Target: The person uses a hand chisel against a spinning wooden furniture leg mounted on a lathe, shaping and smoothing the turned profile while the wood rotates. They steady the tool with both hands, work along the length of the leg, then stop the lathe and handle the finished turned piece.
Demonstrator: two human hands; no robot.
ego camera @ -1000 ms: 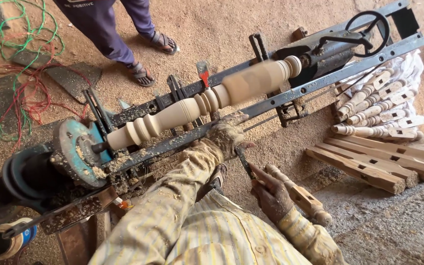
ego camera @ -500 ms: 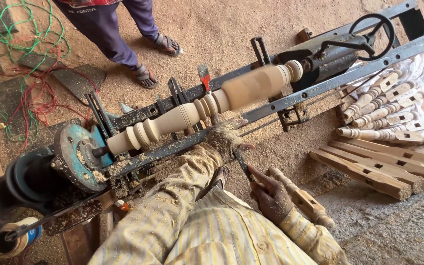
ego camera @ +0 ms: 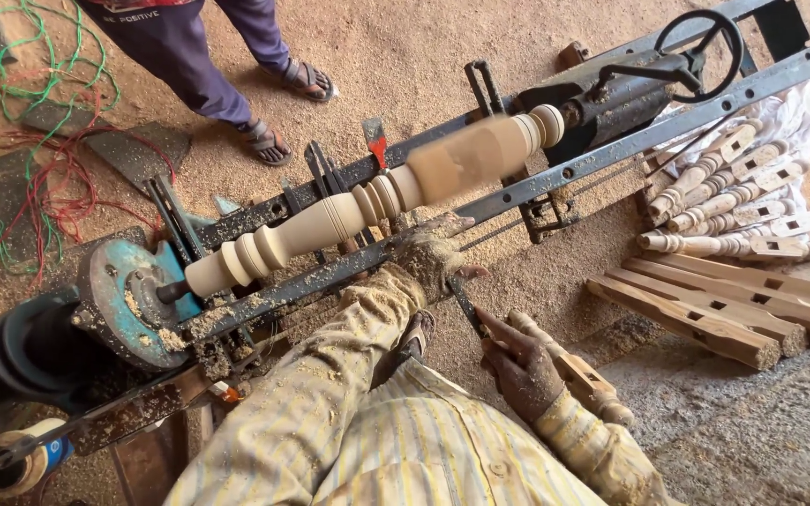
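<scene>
Since the earlier frames almost nothing shifts: both hands keep their places and the head camera only drifts slightly, so the lathe sits marginally lower in view.

Head view: the turned wooden spindle [ego camera: 367, 201] lies mounted between the blue headstock disc [ego camera: 128, 300] at about 8 o'clock and the tailstock with its black handwheel [ego camera: 700, 56] at about 2 o'clock; its long axis runs along that diagonal. Its thick right section is blurred, which suggests spinning. The left hand [ego camera: 428, 253], dusted with shavings, rests closed over the steel bed rail [ego camera: 555, 173], touching the blade of the dark chisel [ego camera: 466, 305] just below the spindle. The right hand [ego camera: 517, 365] is wrapped tight around the chisel's pale turned handle [ego camera: 578, 375], at 5 o'clock from the left hand. The spindle lies at 11 o'clock from the grip; the left hand is nearer. Finished spindles [ego camera: 742, 201] are stacked at 3 o'clock. Another person's sandalled feet [ego camera: 283, 112] stand beyond the lathe.
</scene>
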